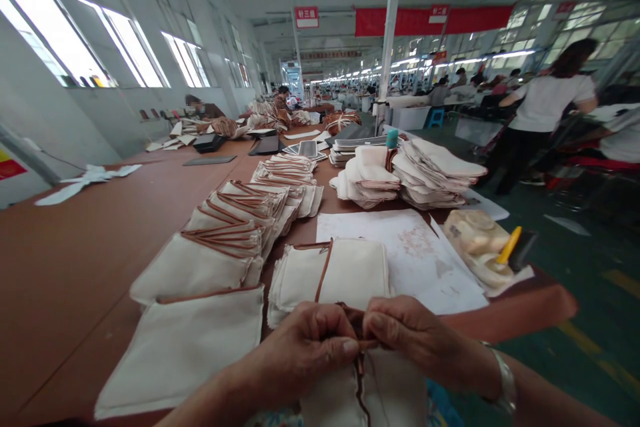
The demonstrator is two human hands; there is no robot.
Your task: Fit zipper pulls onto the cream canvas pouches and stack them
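Both hands meet close to my body at the table's front edge. Between the thumb and fingers of my left hand (320,340) is pinched brown trim. My right hand (415,333) grips the same brown trim (359,330) a little to the right. Below them hangs a cream fabric piece (335,390) with a brown edge, partly hidden by the hands. Just beyond lies a small stack of cream fabric pieces (355,270) with a brown strip across it. To the left, one brown-edged cream piece (190,340) lies flat.
A long overlapping row of brown-edged cream pieces (235,220) runs up the brown table (75,273). Stacked cream pieces (435,170) stand farther right. White paper (400,240) lies near a plastic container (475,237) and a yellow-handled brush (510,245). A person (550,100) stands at right.
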